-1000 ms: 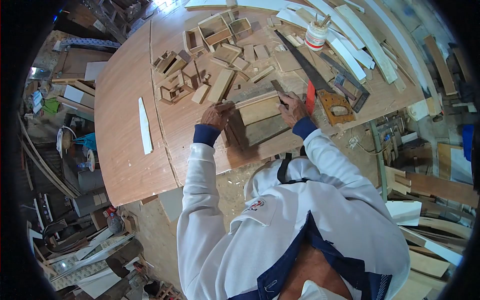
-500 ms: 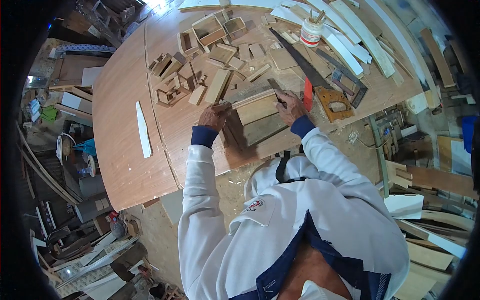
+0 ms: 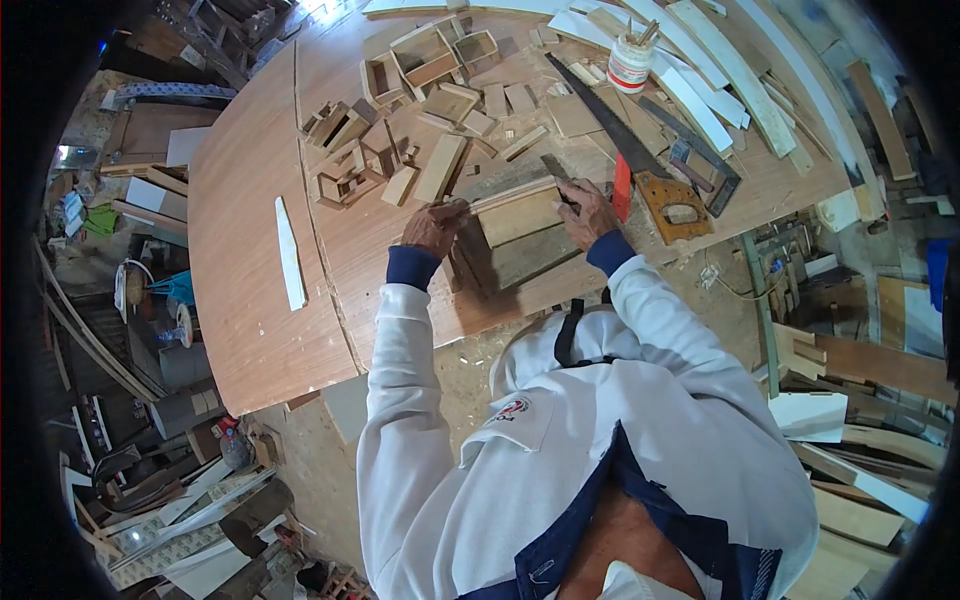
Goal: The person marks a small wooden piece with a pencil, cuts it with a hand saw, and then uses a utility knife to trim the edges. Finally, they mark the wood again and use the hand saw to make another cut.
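A pale wooden board (image 3: 520, 217) with a raised strip along its far edge lies between my hands, over a darker grey board (image 3: 535, 257). My left hand (image 3: 434, 230) is closed at its left end, the fingers bent over the corner. At the right end my right hand (image 3: 590, 215) is closed too, thumb and fingers pinched at the far corner. A dark flat strip (image 3: 552, 166) sticks out just beyond the right fingertips. Near my left wrist, a brown block (image 3: 462, 268) sits partly in shadow.
A handsaw (image 3: 665, 195), a metal square (image 3: 715, 185) and a red strip (image 3: 622, 188) lie to the right. Beyond are a white jar (image 3: 630, 62) with sticks, small open wooden boxes (image 3: 425, 55) and several offcuts. A white tapered piece (image 3: 289, 255) lies left.
The whole view has shifted slightly. Both hands keep their places at the two ends of the pale board, with hardly any visible movement.
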`<state>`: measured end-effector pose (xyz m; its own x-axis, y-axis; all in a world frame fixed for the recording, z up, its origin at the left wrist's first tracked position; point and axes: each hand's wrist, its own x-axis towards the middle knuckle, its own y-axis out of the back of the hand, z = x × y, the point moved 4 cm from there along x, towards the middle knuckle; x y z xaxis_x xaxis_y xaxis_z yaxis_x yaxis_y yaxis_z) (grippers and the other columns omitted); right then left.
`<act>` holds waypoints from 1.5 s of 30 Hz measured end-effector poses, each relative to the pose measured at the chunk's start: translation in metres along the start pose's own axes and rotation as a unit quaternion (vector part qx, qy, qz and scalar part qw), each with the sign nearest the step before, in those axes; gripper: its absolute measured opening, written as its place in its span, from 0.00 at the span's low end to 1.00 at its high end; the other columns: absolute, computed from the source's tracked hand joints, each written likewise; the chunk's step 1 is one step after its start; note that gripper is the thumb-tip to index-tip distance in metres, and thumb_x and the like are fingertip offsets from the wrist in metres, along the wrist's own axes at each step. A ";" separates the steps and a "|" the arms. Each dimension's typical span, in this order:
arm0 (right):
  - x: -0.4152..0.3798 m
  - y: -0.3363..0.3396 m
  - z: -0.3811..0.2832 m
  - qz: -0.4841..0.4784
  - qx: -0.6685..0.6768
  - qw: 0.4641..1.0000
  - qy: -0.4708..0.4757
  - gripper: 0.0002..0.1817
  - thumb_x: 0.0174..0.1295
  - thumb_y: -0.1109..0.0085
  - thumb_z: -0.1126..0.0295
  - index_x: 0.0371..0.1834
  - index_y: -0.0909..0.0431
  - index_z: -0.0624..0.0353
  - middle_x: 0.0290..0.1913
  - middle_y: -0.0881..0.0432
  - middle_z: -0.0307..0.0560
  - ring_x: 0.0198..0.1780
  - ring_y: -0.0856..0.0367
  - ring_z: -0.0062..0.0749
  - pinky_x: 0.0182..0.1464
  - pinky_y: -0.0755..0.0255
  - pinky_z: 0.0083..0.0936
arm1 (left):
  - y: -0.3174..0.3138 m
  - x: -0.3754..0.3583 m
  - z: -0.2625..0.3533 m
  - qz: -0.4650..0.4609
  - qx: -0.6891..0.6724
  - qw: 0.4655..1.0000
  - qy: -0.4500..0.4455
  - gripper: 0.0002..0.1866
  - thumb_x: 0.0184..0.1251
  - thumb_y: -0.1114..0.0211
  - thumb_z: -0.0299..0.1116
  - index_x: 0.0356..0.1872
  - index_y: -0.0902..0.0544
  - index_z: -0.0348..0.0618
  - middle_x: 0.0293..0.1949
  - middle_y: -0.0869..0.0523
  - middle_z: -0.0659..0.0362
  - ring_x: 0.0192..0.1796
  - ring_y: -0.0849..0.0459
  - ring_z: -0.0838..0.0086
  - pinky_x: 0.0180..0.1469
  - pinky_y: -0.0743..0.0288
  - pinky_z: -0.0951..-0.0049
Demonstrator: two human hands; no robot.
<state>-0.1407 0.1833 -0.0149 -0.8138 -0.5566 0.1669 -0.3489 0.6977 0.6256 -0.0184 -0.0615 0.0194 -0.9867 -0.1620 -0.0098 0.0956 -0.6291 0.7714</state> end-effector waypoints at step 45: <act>-0.002 0.000 0.000 0.010 -0.012 1.000 0.002 0.23 0.57 0.41 0.66 0.58 0.25 0.53 0.46 0.23 0.55 0.49 0.25 0.50 0.52 0.29 0.37 | -0.005 -0.007 0.015 0.104 0.071 0.991 -0.036 0.09 0.60 0.38 0.32 0.41 0.16 0.46 0.40 0.17 0.54 0.44 0.18 0.55 0.43 0.24 0.62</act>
<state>-0.1389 0.1847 -0.0152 -0.8180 -0.5453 0.1830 -0.3219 0.6977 0.6400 -0.0139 -0.0459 0.0255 -0.9547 -0.2197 0.2008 0.2843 -0.4738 0.8335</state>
